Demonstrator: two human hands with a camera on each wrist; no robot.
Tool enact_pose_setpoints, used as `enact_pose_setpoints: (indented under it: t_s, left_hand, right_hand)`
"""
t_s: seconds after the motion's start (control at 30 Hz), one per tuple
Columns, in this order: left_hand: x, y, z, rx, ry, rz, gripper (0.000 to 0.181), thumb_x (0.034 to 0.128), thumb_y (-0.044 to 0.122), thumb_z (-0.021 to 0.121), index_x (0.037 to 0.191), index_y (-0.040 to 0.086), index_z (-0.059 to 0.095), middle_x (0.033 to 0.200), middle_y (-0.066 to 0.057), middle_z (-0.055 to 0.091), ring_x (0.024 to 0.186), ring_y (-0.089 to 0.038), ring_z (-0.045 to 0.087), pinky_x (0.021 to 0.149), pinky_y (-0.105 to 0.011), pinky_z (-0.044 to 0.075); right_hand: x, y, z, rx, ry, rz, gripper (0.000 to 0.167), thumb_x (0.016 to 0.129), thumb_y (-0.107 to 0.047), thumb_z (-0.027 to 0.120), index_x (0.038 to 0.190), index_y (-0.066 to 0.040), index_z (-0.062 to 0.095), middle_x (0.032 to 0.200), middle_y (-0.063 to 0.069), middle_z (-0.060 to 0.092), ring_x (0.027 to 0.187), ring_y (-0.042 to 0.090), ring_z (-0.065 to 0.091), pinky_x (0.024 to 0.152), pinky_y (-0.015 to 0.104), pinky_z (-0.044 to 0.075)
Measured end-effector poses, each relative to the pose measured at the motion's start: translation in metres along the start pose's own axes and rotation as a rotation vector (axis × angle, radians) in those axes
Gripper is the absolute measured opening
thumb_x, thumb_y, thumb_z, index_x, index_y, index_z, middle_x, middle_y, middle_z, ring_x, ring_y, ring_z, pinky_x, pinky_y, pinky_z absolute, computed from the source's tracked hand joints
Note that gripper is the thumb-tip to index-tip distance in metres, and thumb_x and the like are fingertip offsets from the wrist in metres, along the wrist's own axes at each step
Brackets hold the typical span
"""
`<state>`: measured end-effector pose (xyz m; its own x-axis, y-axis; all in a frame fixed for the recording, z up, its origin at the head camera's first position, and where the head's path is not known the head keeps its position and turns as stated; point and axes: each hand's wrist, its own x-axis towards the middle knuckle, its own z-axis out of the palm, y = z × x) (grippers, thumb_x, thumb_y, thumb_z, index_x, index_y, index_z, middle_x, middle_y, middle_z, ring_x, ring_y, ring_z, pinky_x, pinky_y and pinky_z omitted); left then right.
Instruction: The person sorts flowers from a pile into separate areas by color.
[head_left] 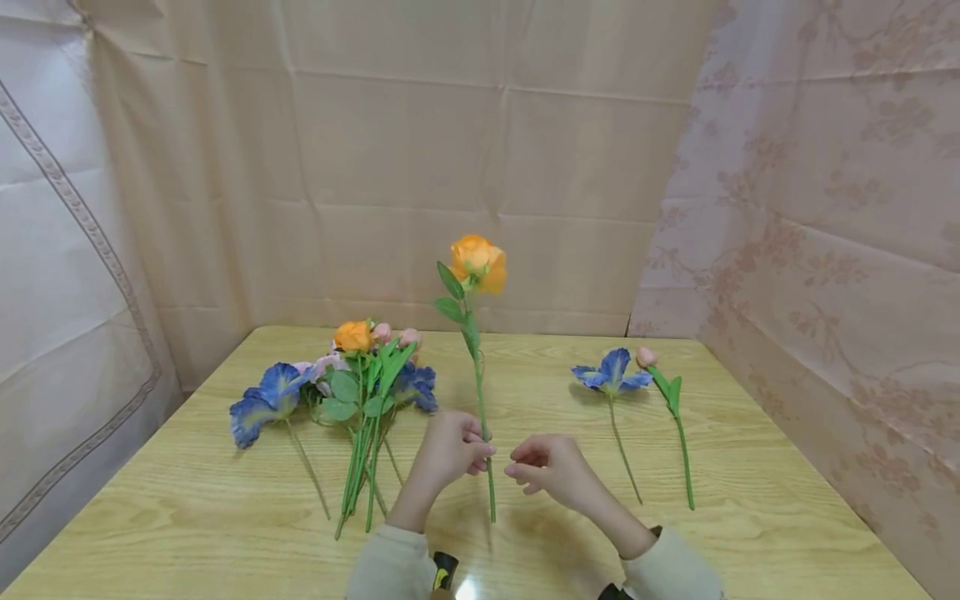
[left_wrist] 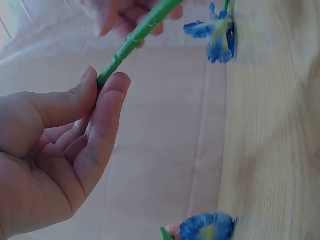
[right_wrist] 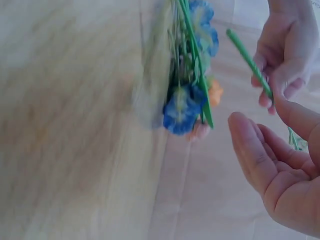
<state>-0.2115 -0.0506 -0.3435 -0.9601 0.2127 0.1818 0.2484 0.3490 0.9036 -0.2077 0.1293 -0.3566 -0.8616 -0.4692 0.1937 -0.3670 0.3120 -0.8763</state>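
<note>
An orange flower (head_left: 478,265) with green leaves stands upright on its long stem, held above the table. My left hand (head_left: 453,450) pinches the lower stem between thumb and fingers; in the left wrist view the green stem (left_wrist: 134,40) runs up from the fingertips of the left hand (left_wrist: 65,145). Just right of the stem, my right hand (head_left: 553,471) has its fingers loosely bent, with a gap to the stem. The right wrist view shows the right hand (right_wrist: 285,165) holding nothing, near the stem's lower part (right_wrist: 245,55).
A pile of flowers lies left on the table (head_left: 225,517), with blue blooms (head_left: 272,400), an orange one (head_left: 353,336), pink buds and green stems. Right of my hands lie a blue flower (head_left: 613,372) and a pink bud (head_left: 647,357) on a green stem. Curtains (head_left: 390,167) hang behind.
</note>
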Motion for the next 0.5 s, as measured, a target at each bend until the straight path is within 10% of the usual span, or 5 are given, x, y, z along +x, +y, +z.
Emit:
enact_pose_setpoints:
  t_s: [0.5]
  left_hand:
    - [0.001, 0.005, 0.018, 0.082, -0.022, 0.068, 0.012, 0.0734, -0.009, 0.066, 0.066, -0.004, 0.058, 0.059, -0.007, 0.062, 0.046, -0.014, 0.057, 0.043, -0.021, 0.047]
  right_hand:
    - [-0.007, 0.004, 0.011, 0.146, 0.007, 0.016, 0.014, 0.079, 0.005, 0.062, 0.086, 0.016, 0.058, 0.077, 0.022, 0.062, 0.062, 0.026, 0.063, 0.056, 0.032, 0.052]
